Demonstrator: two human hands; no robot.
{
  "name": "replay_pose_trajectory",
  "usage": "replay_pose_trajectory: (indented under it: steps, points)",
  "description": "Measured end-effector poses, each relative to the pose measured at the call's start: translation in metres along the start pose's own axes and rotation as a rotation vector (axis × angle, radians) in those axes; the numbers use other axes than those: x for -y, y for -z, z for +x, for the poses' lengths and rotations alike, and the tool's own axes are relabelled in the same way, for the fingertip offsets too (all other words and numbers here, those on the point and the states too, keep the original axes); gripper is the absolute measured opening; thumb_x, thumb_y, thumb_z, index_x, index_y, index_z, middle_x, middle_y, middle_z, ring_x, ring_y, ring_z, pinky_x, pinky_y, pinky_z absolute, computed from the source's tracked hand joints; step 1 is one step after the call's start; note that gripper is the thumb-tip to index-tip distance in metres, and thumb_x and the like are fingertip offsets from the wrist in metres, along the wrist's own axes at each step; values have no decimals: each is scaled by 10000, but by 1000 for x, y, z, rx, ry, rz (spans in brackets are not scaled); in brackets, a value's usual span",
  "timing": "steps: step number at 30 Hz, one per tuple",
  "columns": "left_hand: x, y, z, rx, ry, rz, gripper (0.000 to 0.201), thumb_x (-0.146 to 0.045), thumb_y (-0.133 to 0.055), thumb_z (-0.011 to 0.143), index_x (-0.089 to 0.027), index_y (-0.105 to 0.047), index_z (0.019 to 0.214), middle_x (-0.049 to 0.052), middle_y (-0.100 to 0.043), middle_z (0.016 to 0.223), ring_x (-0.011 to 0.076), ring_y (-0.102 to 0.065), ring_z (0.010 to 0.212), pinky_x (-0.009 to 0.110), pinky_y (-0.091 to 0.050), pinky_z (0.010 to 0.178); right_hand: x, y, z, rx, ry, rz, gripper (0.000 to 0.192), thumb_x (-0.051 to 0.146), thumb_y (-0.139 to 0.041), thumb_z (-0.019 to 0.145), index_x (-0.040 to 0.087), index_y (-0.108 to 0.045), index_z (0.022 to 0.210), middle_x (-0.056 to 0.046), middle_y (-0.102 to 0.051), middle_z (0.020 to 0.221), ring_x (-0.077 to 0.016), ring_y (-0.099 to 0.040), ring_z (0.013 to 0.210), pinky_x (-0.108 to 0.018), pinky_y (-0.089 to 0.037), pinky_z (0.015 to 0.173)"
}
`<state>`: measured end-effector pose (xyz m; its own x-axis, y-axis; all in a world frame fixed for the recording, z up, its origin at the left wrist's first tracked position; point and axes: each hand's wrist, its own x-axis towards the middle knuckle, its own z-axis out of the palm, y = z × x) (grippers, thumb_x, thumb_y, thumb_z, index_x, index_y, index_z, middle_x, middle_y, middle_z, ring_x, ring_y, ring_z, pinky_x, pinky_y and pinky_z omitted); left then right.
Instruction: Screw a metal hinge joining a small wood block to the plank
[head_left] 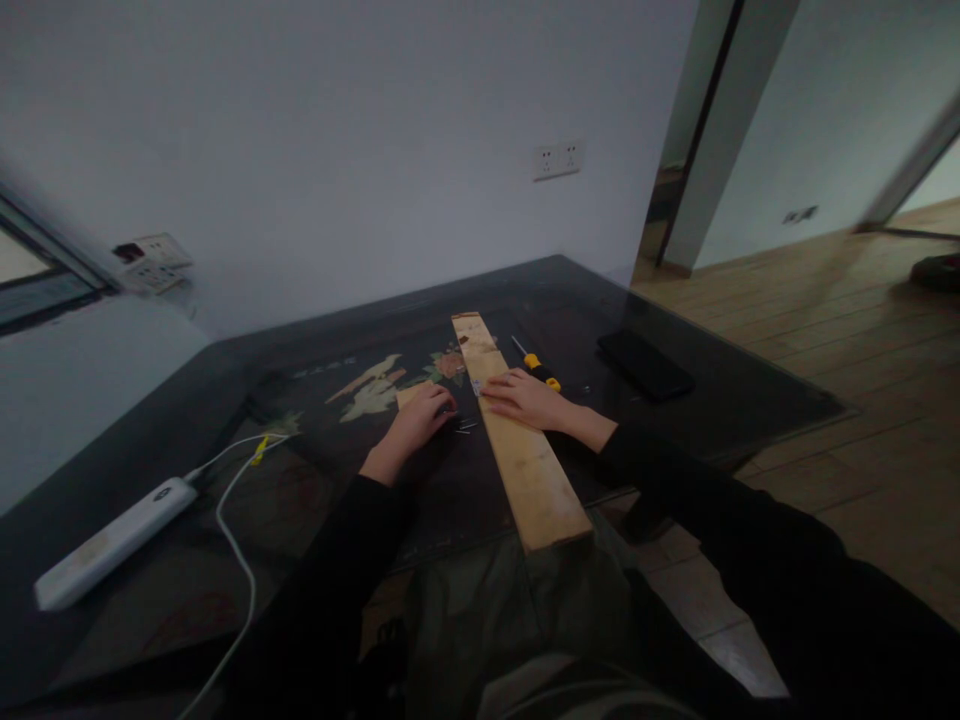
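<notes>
A long pale wooden board (525, 465) lies on the dark table, its near end reaching over the front edge toward my lap. Across its middle rests my right hand (529, 400), fingers stretched out; a small metal piece (476, 387), perhaps a hinge, shows at the board's left edge by the fingertips. My left hand (420, 418) is left of the board with curled fingers; whatever they hold is hidden. A short wooden piece (406, 396) sticks out from under that hand. Several screws (466, 427) lie between the hand and the board. A yellow-and-black screwdriver (542, 372) lies just beyond my right hand.
A black phone-like slab (646, 366) lies on the table's right side. At the left are a white power strip (116, 545) and its white cable (238, 550). The dark table (720, 400) has a printed flower pattern and meets a wall with sockets (558, 160).
</notes>
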<state>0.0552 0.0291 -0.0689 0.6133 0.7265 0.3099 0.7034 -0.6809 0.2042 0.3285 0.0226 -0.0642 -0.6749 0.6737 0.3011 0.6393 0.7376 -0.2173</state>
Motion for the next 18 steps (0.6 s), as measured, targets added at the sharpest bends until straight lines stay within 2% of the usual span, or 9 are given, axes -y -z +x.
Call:
replay_pose_trajectory:
  steps: [5, 9, 13, 18]
  points:
    - [-2, -2, 0, 16, 36, -2, 12, -197, -624, 879, -201, -632, 872, 76, -666, 935, 246, -614, 943, 387, -499, 864, 1, 3, 0, 7, 5, 30, 489, 420, -437, 1014, 149, -616, 1380, -132, -627, 1376, -273, -521, 1193, -454, -417, 1074]
    - [-5, -5, 1, -11, 130, -73, 40, -218, -617, 882, -208, -653, 866, 58, -700, 890, 232, -647, 880, 363, -504, 821, 1, 3, 0, 0, 13, 38, 488, 418, -438, 1014, 145, -615, 1378, -139, -625, 1379, -272, -523, 1185, -460, -417, 1071]
    - [-13, -6, 4, -85, 224, -251, 77, -223, -647, 857, -209, -686, 921, 36, -726, 852, 210, -674, 799, 326, -513, 756, -1, 1, 0, -6, 18, 34, 503, 429, -436, 1012, 135, -614, 1379, -154, -627, 1370, -278, -525, 1172, -467, -424, 1059]
    - [-24, -7, 9, -204, 261, -379, 148, -205, -653, 832, -213, -738, 953, 43, -747, 860, 215, -686, 816, 333, -525, 786, -4, -3, 0, -25, 33, 33, 506, 444, -436, 1010, 147, -618, 1376, -148, -630, 1364, -275, -521, 1181, -466, -419, 1068]
